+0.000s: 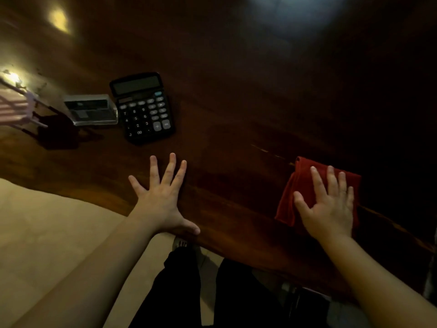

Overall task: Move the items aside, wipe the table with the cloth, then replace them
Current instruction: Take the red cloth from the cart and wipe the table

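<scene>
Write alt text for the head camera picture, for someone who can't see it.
A person's right hand presses a folded red cloth flat on a dark wooden table, while the left hand rests spread open near the edge. A black calculator and a clear plastic box sit farther left.

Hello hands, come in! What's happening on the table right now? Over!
Left hand flat and empty. Right hand spread on red cloth. Calculator and clear box at left, outside cloth's patch.

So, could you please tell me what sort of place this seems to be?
Probably a home or small office desk, though the dim light leaves it uncertain: a dark polished wooden table carries a black desktop calculator and a clear plastic case, with beige floor below.
</scene>
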Demonstrator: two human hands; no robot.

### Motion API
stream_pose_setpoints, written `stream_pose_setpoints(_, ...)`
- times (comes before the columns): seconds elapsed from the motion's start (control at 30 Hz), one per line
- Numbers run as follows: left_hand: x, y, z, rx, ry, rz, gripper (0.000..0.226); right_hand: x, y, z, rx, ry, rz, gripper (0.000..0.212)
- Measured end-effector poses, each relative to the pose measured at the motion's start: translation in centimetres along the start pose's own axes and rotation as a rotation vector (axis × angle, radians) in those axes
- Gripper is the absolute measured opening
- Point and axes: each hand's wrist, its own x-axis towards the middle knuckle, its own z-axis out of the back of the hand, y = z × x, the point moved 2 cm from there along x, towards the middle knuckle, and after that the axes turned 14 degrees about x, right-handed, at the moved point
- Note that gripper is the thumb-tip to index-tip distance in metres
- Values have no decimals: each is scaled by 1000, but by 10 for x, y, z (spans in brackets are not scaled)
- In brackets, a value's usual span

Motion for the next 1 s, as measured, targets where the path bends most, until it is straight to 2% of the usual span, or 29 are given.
stream_pose_setpoints(0.23,2,0,-8,-10,-72,-10,164,40,59,-12,11,-46,-51,84)
stream_pose_setpoints(0.6,3,-1,-7,-21,-73,-5,163,56,183,-57,-20,-3,173,83)
stream_pose_setpoints(0.83,3,1,-5,-29,-29,19,165,15,192,-70,28,35,364,82)
stream_pose_setpoints(1.0,4,-2,-2,-29,19,44,165,-26,166,-74,64,89,490,83)
